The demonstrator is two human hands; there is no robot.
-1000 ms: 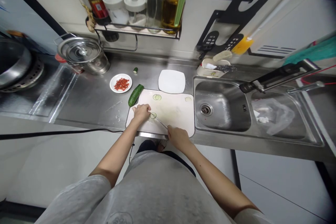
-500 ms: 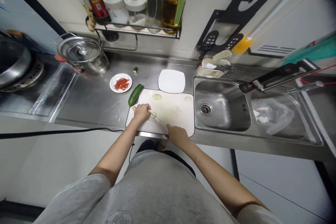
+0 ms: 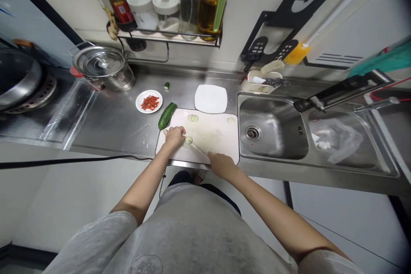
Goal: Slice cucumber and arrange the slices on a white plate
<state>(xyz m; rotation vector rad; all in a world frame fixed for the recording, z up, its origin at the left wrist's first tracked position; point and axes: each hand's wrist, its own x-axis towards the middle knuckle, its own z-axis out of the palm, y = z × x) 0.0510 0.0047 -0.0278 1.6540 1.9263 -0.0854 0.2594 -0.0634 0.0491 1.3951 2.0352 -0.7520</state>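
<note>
The white cutting board [image 3: 221, 143] lies in front of me at the counter's edge. On it my left hand [image 3: 175, 137] is closed, its fingertips pinched at the edge of a thin cucumber slice [image 3: 189, 140]. My right hand [image 3: 222, 165] is wrapped round the handle of a knife [image 3: 201, 150], whose blade points left with its tip at that slice. Two overlapping slices [image 3: 193, 118] lie higher on the board, and a single pale slice [image 3: 230, 120] is near its right corner. A larger piece of cucumber [image 3: 167, 116] rests across the board's upper left edge.
Behind the board is a white square plate [image 3: 210, 99]. A round plate [image 3: 140, 101] of chopped red pieces and a cucumber end [image 3: 166, 85] are at the left, before a lidded steel pot [image 3: 118, 78]. The sink [image 3: 272, 128] adjoins on the right; a bottle rack [image 3: 170, 37] hangs above.
My right hand and the knife have moved slightly to the right, drawing the blade back from the slice. My left hand stays at the slice. The whole view has shifted a little.
</note>
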